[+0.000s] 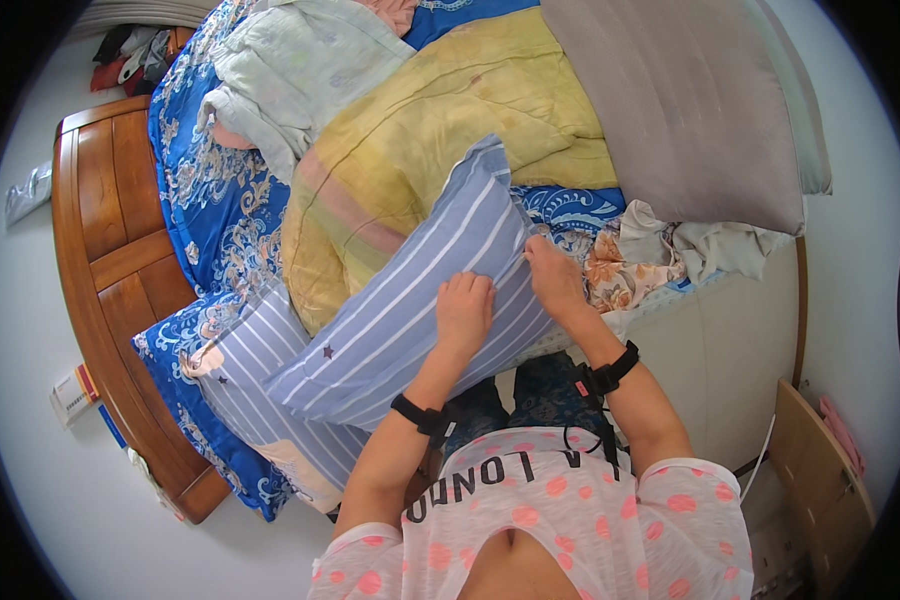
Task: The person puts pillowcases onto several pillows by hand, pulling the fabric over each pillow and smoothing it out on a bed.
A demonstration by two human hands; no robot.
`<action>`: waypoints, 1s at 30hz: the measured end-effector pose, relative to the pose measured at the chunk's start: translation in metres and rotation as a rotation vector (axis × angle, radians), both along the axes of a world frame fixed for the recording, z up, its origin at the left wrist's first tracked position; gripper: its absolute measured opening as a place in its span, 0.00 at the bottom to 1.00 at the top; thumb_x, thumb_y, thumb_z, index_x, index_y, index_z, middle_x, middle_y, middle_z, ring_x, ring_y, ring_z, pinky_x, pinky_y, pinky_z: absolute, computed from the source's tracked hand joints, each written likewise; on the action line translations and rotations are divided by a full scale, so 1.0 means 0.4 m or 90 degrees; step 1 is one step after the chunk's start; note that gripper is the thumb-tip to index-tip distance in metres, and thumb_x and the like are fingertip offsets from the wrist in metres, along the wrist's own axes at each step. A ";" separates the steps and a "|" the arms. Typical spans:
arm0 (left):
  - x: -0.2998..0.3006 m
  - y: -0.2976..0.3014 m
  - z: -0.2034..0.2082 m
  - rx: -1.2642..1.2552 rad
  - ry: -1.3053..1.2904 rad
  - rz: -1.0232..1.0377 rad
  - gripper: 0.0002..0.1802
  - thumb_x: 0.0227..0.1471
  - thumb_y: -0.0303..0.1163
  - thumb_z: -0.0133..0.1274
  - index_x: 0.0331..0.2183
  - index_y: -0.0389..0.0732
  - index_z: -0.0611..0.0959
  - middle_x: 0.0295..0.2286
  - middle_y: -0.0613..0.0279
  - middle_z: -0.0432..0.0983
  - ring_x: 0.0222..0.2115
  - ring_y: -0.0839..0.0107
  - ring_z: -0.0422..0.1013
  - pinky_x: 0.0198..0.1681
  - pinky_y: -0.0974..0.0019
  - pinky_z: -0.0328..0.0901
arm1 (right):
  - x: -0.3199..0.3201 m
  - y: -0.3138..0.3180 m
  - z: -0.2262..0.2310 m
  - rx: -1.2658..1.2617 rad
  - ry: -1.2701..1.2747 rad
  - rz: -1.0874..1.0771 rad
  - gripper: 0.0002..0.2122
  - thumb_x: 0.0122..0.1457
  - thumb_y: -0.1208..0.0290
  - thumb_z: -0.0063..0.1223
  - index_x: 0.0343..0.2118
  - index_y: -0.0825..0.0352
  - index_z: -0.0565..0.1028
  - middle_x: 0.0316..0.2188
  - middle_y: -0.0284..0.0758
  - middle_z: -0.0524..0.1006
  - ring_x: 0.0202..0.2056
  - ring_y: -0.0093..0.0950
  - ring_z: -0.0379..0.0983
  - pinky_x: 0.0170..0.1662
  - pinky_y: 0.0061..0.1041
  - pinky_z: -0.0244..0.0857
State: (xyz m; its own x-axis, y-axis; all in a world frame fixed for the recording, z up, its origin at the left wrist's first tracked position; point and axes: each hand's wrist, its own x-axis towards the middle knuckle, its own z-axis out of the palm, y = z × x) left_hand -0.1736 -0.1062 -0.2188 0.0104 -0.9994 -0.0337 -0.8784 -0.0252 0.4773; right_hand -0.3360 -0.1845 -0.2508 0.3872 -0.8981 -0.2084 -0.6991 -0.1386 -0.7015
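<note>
While your right hand (555, 275) is pinching its edge, the blue striped pillow (390, 325) is lying aslant before you

Taking that pillow as your dial, it is spreading over the near side of the bed (715, 310). Your right grip is clasping its border between 2 and 3 o'clock, the fingers bunching together. Your left hand (467, 305) is resting on the cloth at 3 o'clock, nearer the middle, its fingers curling; I cannot tell whether that grip is pinching fabric.

One corner is pointing to 1 o'clock, against the yellow quilt (490, 90), while the 8 o'clock end is overlapping a second striped pillow (238, 362). A large grey pillow (690, 110) is lying at 2 o'clock, a pale garment (310, 65) at 11. The wooden headboard (125, 165) is standing between 9 and 10.
</note>
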 end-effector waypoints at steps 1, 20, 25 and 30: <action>0.000 0.002 0.005 0.009 0.015 -0.014 0.07 0.46 0.28 0.57 0.30 0.42 0.76 0.27 0.59 0.69 0.33 0.58 0.67 0.37 0.58 0.59 | -0.002 0.001 -0.006 0.001 -0.001 -0.003 0.04 0.63 0.71 0.42 0.36 0.64 0.66 0.33 0.41 0.75 0.35 0.45 0.73 0.35 0.42 0.67; 0.125 0.178 0.011 0.103 -0.067 0.110 0.18 0.38 0.20 0.52 0.36 0.41 0.76 0.32 0.54 0.69 0.37 0.52 0.69 0.36 0.54 0.65 | 0.015 0.027 -0.045 -0.088 -0.007 0.042 0.15 0.43 0.82 0.52 0.37 0.63 0.75 0.37 0.39 0.70 0.43 0.41 0.66 0.44 0.37 0.64; 0.206 0.276 -0.001 0.148 -0.123 0.222 0.15 0.39 0.21 0.52 0.35 0.41 0.74 0.32 0.54 0.71 0.36 0.51 0.70 0.36 0.52 0.66 | 0.107 0.077 0.023 -0.184 -0.174 0.193 0.17 0.43 0.79 0.56 0.40 0.60 0.75 0.40 0.37 0.68 0.44 0.39 0.65 0.44 0.37 0.64; 0.272 0.375 -0.005 0.218 -0.165 0.353 0.12 0.43 0.25 0.52 0.34 0.42 0.74 0.29 0.54 0.71 0.34 0.53 0.70 0.34 0.49 0.66 | 0.134 0.069 0.024 -0.056 0.009 0.172 0.24 0.39 0.78 0.61 0.45 0.58 0.73 0.45 0.37 0.67 0.47 0.40 0.65 0.46 0.38 0.63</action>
